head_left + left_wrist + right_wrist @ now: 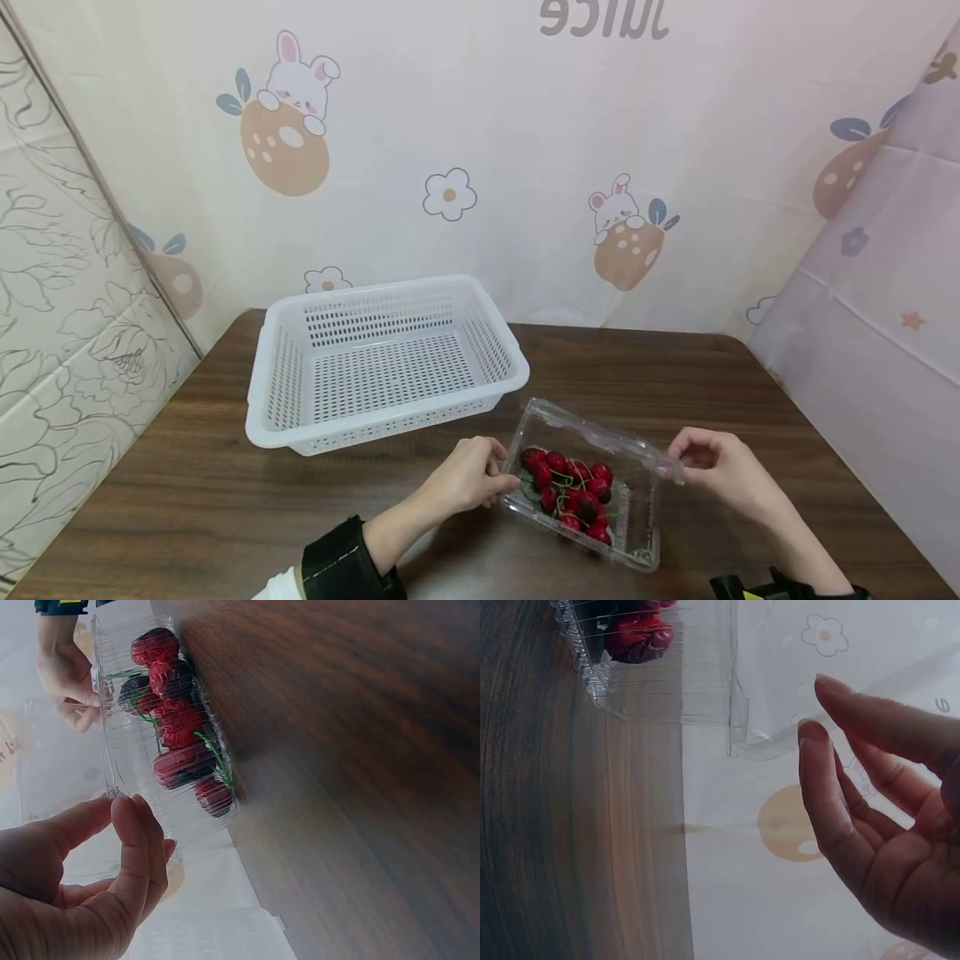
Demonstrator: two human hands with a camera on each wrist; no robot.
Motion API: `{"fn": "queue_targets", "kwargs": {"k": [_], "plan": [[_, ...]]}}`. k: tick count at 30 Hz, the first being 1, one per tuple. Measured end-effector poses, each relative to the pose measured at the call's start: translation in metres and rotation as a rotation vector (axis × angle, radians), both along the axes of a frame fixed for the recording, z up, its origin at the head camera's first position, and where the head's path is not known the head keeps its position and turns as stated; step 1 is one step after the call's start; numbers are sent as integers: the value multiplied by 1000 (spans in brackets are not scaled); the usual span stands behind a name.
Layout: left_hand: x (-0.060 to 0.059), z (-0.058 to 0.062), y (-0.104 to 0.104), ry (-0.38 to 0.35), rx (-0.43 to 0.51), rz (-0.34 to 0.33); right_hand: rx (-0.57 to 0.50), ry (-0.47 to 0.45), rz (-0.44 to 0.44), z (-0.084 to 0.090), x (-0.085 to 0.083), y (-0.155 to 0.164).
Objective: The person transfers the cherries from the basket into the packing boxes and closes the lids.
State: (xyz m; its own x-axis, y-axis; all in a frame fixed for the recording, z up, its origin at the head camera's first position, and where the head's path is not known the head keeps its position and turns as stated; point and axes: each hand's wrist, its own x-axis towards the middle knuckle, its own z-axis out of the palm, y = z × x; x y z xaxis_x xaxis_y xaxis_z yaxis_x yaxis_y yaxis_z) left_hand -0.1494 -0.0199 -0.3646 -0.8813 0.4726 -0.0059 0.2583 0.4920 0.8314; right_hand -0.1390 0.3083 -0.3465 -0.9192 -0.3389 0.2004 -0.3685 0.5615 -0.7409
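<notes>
A brown table [225,500] is carrying a white basket [382,362] at the back. Just in front of it, a clear box [633,521] is sitting near the front edge, between both hands. The left hand [468,479] is touching its left rim with curled fingers [139,847]. The right hand [720,467] is pinching the lid's edge, its fingers [821,780] close together. Cherries [573,496] are lying inside the box.

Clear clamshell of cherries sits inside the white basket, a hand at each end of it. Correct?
Not quite. The clamshell of cherries sits on the brown table, in front of the white basket, which holds nothing. The head view shows this. The rest holds: the left hand is at one end, the right hand at the other.
</notes>
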Motion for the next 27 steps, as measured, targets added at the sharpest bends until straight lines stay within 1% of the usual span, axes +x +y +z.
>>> {"fn": "queue_targets", "kwargs": {"k": [1, 5, 10, 11, 13, 16, 19, 22, 24, 27], "plan": [[0, 0, 0, -1, 0, 1, 0, 9, 19, -1, 0, 0], [0, -2, -1, -1, -2, 1, 7, 31, 40, -4, 1, -3], [0, -1, -2, 1, -13, 2, 57, 39, 55, -6, 3, -4], [1, -1, -2, 5, -19, 2, 66, 37, 54, -6, 3, -4], [1, 0, -3, 37, -52, 0, 77, 37, 46, -6, 3, -5], [2, 2, -3, 123, -128, 3, 84, 54, 35, -6, 4, -6], [3, 4, -4, 247, -225, 32, 97, 79, 5, -5, 4, -7], [6, 7, -4, 375, -289, 75, 108, 99, -20, -6, 5, -8], [8, 11, -3, 457, -307, 94, 108, 100, -24, -6, 5, -8], [11, 19, -2, 573, -261, 84, 101, 97, -21, -7, 4, -6]]}}
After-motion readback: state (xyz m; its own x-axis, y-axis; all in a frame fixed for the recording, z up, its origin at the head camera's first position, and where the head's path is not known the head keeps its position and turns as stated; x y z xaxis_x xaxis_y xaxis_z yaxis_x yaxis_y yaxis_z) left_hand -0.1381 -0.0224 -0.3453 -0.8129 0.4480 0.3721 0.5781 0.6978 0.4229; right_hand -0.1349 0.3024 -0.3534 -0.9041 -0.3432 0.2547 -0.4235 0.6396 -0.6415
